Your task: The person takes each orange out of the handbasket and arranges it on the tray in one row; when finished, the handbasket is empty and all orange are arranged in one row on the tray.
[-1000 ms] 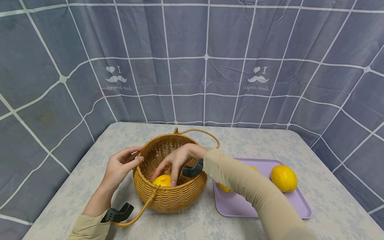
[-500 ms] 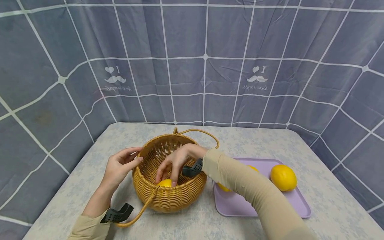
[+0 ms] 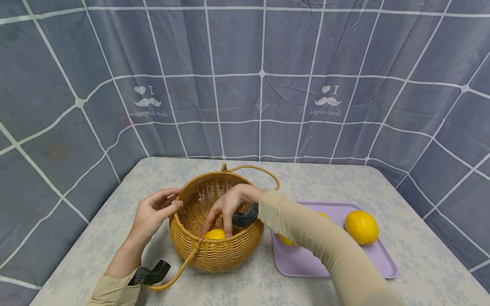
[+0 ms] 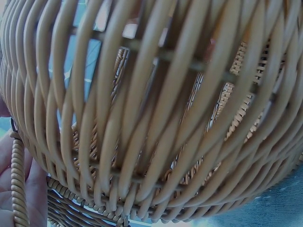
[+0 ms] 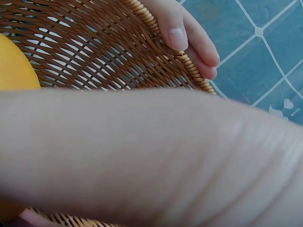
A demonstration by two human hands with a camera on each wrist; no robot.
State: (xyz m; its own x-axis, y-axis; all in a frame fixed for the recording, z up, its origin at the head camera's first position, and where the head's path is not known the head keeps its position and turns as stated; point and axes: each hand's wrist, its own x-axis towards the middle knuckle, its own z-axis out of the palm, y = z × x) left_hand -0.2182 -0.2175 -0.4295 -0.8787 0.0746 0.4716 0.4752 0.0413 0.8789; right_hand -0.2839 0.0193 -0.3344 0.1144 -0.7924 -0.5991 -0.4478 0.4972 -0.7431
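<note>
A beige sleeve is crossing the near right of the table (image 3: 245, 289) as the person's right hand (image 3: 229, 203) is reaching down into the wicker basket (image 3: 214, 255). Its fingers are curling down over a yellow lemon (image 3: 215, 234) that is lying on the basket's floor, against the near wall; the fingertips are touching the fruit at its left and right sides, and whether they are actually gripping it cannot be told. In the right wrist view the forearm is filling most of the picture, with a slice of the lemon showing at the left edge against the woven wall. To the left, the left hand (image 3: 153, 212) is holding the basket's left rim, thumb hooking over the inside of the rim and fingers lying on the outside. One loop handle (image 3: 180, 267) is hanging down the near side toward the table, and the other is standing out from the far rim. Just right of the basket, a lilac tray (image 3: 337, 267) is lying flat, carrying a second lemon (image 3: 361, 227) near its far right corner and another one partly hidden behind the sleeve. Farthest back, a grey checked cloth (image 3: 245, 85) is hanging behind the table.
</note>
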